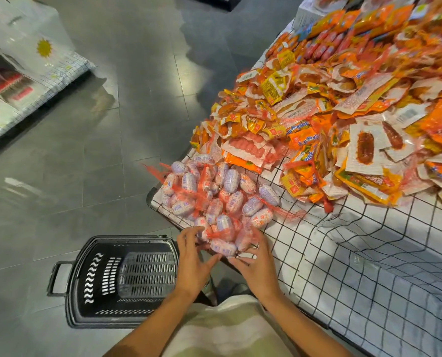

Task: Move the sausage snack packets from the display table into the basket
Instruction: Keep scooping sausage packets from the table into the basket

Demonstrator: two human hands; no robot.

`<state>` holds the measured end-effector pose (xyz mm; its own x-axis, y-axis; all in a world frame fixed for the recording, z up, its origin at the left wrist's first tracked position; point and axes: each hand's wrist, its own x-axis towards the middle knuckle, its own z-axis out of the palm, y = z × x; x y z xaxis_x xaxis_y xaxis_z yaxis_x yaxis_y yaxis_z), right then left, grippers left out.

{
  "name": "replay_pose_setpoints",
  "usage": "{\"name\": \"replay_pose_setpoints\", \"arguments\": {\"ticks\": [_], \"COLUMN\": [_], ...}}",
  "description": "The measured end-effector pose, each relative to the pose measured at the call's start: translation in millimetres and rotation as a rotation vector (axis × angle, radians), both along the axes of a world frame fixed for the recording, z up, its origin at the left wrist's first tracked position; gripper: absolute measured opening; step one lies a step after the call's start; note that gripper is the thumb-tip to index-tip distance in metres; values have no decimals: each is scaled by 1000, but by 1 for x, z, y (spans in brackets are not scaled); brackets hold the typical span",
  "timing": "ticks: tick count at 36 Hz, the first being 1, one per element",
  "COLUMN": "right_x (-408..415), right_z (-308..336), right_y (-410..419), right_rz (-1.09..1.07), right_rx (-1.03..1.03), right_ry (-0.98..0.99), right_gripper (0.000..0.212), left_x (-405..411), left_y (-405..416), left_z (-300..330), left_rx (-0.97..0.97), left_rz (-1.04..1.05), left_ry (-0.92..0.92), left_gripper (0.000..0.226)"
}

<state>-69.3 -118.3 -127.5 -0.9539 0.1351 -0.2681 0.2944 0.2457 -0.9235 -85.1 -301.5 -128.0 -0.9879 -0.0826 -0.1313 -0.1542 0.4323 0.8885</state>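
Both hands, left hand (192, 264) & right hand (258, 266), have fingers (189, 234) spread, touching the netted sausage packets (214, 199) at the tabletop (343, 253) corner; can't tell if gripping. Black basket (85, 279) sits on floor just beside.

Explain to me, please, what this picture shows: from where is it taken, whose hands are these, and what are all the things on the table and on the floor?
There is no machine here. A person wears one wide-angle camera on the head, and it looks forward and down, so you see that person's own two bare hands.

The left hand and the right hand reach with spread fingers to the near edge of a pile of small pale sausage snack packets, bundled in red netting. They touch the nearest packets, but nothing is lifted yet.

The packets lie on the display table, which has a white cloth with a black grid. Further back lies a large heap of orange and yellow snack packets.

On the grey floor, left of the hands, stands a black plastic basket. It appears empty.
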Motion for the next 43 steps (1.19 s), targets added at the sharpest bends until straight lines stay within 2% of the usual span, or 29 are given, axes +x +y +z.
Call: {"name": "replay_pose_setpoints", "arguments": {"ticks": [6,10,17,21,25,30,38,43], "right_x": [-15,-31,-46,-47,-62,-76,-54,-38], "right_z": [12,21,29,25,25,29,25,17], "right_y": [-3,8,20,18,16,22,36,38], "right_rz": [-176,-319,-134,-87,-200,-86,11,-11], "right_rx": [-91,-42,274,327,300,384,322,308], "right_ry": [58,183,307,364,317,392,323,342], "right_gripper": [82,73,67,63,47,41,69,76], "left_x": [-11,-30,-48,-51,-55,-58,-45,-35], "left_y": [8,28,40,31,34,37,7,-8], "left_z": [9,18,21,17,10,3,20,22], "left_rx": [75,99,59,-9,-13,-66,-62,-81], "left_rz": [16,-12,-29,-42,-57,-114,-280,-324], "left_ry": [141,168,90,166,109,39,177,207], "left_gripper": [69,47,26,27,30,41,34,45]}}
